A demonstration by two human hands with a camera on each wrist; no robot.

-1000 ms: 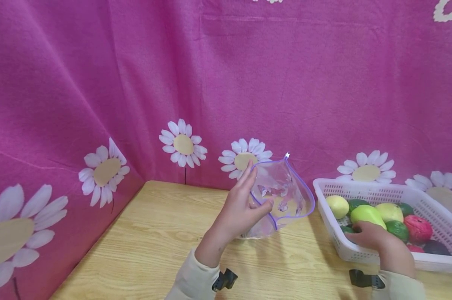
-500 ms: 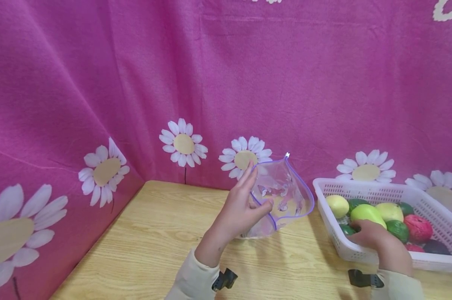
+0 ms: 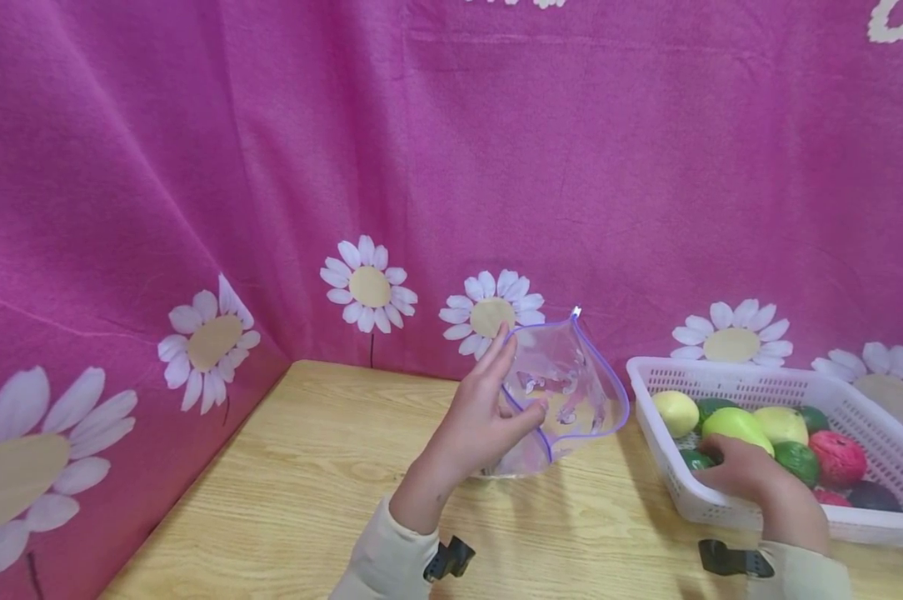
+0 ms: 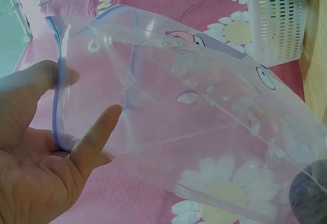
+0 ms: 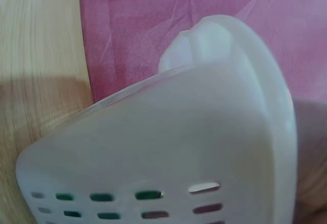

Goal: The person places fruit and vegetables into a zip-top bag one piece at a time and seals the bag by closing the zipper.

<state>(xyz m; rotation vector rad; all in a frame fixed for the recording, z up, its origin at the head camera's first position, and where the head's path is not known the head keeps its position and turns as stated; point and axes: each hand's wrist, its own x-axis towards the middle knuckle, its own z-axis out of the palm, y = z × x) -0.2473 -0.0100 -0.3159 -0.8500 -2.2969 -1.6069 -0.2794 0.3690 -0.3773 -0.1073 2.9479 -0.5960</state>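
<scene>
A clear zip bag point(image 3: 571, 383) with a purple rim stands with its mouth spread on the table. My left hand point(image 3: 470, 425) holds its near rim, thumb reaching inside the mouth. In the left wrist view, a dark round thing point(image 4: 309, 193) shows at the bag's lower end. My right hand point(image 3: 744, 471) reaches into the white basket point(image 3: 669, 483), beside a dark green fruit point(image 3: 695, 459) and a bright green mango-like fruit point(image 3: 738, 427). Its fingertips are hidden, so its grip cannot be made out. In the right wrist view, the basket wall point(image 5: 153, 137) blocks the hand's work.
The basket also holds a pale yellow fruit point(image 3: 676, 413), a red wrinkled one point(image 3: 838, 457), a dark one point(image 3: 874, 496) and several others. Wooden tabletop point(image 3: 324, 467) lies left of the bag. A pink flowered cloth point(image 3: 631, 167) hangs behind.
My right hand shifts only slightly in the basket, and more of the dark green fruit beside it shows. The left hand and bag keep their place.
</scene>
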